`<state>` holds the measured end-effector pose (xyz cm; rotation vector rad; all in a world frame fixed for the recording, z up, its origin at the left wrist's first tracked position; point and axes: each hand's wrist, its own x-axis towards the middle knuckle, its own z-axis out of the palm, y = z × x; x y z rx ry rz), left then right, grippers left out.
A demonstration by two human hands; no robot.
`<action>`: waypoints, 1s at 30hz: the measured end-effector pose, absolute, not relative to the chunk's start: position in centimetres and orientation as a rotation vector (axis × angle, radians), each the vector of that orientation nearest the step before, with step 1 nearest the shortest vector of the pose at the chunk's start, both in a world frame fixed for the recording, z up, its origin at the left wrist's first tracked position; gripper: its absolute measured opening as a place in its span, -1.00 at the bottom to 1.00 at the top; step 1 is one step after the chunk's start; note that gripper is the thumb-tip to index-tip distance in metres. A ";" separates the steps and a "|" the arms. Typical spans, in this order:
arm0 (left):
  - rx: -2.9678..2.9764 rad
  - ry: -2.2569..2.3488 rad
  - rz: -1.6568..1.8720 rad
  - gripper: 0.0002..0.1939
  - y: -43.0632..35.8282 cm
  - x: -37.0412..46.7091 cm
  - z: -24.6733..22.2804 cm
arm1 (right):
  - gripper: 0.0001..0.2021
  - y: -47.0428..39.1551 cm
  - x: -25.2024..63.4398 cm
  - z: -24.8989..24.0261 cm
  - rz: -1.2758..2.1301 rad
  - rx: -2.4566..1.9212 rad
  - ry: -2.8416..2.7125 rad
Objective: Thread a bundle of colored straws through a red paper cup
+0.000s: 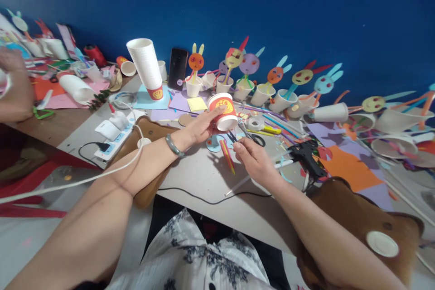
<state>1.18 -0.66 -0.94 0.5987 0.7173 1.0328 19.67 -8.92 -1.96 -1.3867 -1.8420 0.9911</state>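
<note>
Tilted over the table, a red and white paper cup (227, 120) is gripped by my left hand (205, 126), its fingers wrapped round the side. My right hand (253, 156) is closed on a dark, thin-tipped tool (232, 136), perhaps scissors or tweezers; its handle is hidden in the fingers. The tool's tip lies just below the cup's rim; whether they touch I cannot tell. Under the cup are red and yellow strips (227, 156) and a light blue paper piece (215, 143) on the table.
Paper rabbit figures in cups (194, 86) line the blue wall. A tall cup stack (144, 65) and a phone (177, 68) stand at the back. A power strip (117, 140) is left, a black glue gun (309, 158) right. Another person's arm (15, 86) shows far left.
</note>
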 end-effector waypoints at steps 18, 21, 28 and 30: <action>0.580 0.663 0.912 -0.75 -0.9 1.3 -1.5 | -0.46 -8.6 19.4 -2.3 0.921 -1.417 -1.810; 0.563 0.679 0.915 -0.77 -0.9 1.4 -1.4 | -0.45 -8.5 19.4 -2.3 0.904 -1.424 -1.815; 0.594 0.709 0.923 -0.72 -1.0 1.4 -1.4 | -0.42 -8.4 19.3 -2.5 0.944 -1.409 -1.785; 0.619 0.708 0.939 -0.69 -1.0 1.5 -1.5 | -0.43 -8.4 19.3 -2.7 1.000 -1.391 -1.743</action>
